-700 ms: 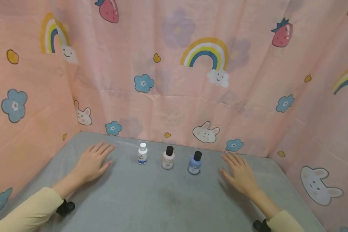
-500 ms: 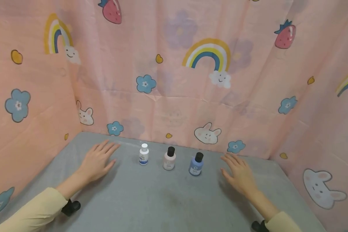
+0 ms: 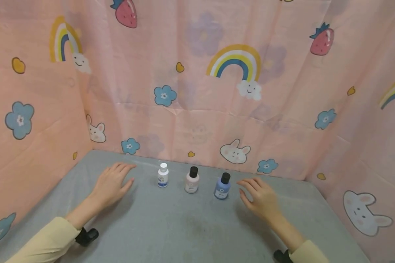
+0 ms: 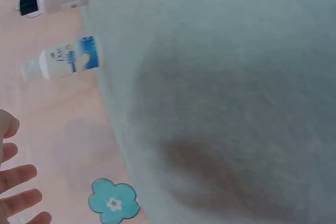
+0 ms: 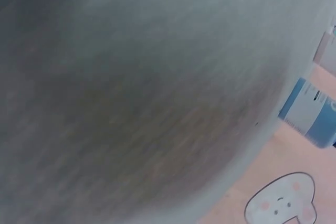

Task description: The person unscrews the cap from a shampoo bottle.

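Note:
Three small bottles stand upright in a row on the table. The leftmost is a white bottle (image 3: 162,178) with a white cap and a blue-marked label, also in the left wrist view (image 4: 71,59). A pale pink bottle (image 3: 191,183) with a black cap stands in the middle. At the right is a blue bottle (image 3: 221,189) with a black cap. My left hand (image 3: 111,184) is held over the table left of the white bottle, fingers relaxed, holding nothing. Just right of the blue bottle, apart from it, is my right hand (image 3: 259,197), its fingers loosely bent and holding nothing.
A grey cover lies over the table (image 3: 184,233). Behind and at both sides hangs a pink curtain (image 3: 145,120) printed with rainbows, rabbits, flowers and strawberries; it meets the table's back edge. Black straps with cameras sit at both wrists.
My right hand has moved left toward the blue bottle, its fingers bending a little. The left hand has shifted slightly right. All three bottles stay in place on the table.

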Motion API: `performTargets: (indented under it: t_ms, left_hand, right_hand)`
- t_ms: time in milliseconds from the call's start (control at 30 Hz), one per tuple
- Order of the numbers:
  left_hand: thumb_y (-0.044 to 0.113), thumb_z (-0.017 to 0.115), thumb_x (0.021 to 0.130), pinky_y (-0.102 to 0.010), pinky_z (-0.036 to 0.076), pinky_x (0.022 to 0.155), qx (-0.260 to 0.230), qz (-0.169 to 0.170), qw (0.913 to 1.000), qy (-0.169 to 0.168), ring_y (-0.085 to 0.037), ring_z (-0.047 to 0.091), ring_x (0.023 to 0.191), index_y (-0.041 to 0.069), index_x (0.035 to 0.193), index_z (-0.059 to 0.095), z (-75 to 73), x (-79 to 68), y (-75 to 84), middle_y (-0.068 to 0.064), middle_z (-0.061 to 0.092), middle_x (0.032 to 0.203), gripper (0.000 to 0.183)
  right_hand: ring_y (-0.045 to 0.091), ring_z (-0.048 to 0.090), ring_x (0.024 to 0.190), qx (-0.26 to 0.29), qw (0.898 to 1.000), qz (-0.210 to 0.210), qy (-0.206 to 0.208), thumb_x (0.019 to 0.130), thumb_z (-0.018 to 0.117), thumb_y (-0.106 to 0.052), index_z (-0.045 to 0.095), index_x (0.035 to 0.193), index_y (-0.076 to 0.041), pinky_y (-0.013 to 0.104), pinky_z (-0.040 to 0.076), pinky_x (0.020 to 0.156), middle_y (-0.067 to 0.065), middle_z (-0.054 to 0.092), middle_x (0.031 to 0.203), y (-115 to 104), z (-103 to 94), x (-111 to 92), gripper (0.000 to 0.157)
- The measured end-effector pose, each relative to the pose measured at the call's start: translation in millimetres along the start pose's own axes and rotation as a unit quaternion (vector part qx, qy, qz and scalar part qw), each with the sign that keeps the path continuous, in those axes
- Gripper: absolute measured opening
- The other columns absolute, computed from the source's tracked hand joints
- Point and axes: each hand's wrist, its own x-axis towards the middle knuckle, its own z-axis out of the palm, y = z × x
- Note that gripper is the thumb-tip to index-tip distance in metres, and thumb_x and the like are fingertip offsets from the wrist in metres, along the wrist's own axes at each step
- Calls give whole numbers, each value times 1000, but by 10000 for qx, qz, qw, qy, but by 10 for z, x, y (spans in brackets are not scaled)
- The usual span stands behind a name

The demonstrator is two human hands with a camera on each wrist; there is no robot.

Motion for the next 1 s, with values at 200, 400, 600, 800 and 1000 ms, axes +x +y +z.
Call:
performTargets:
  t_ms: [200,400,600,800,1000]
  left_hand:
    - [16,67,86,-50,51,86,-339,-286,9990,107,-34,61,106,4,120,63,-74,52,55,-15,68,112,36]
    - [17,70,83,-50,52,81,-485,-190,9978,422,-33,63,99,5,113,67,-39,101,110,-14,70,107,33]
    - [16,71,84,-49,52,80,-784,-427,9954,360,-34,63,101,5,114,66,29,143,203,-14,70,108,33]
    - [17,67,87,-50,52,82,-1250,-841,9883,217,-34,59,106,4,119,64,92,181,281,-16,67,113,35]
    - [16,67,87,-54,47,89,-1655,-1195,9786,278,-37,56,111,3,120,63,158,215,336,-18,65,116,35]
  right_hand:
    - [21,60,79,110,9990,-45,442,91,51,-31,71,98,-11,37,52,64,3,70,89,-97,54,92,29]
    - [20,60,74,119,9961,11,879,89,52,-28,72,96,-11,35,50,60,2,70,85,-217,121,196,26]
    - [18,61,78,731,9929,475,811,82,65,-19,72,99,-11,32,50,60,1,71,88,-327,237,246,21]
    - [19,63,85,1079,9879,844,730,76,71,-15,70,100,-11,35,52,68,2,71,91,-456,313,322,24]
    - [17,62,85,1049,9880,1021,485,76,72,-15,70,99,-13,33,53,67,1,70,93,-595,350,421,24]
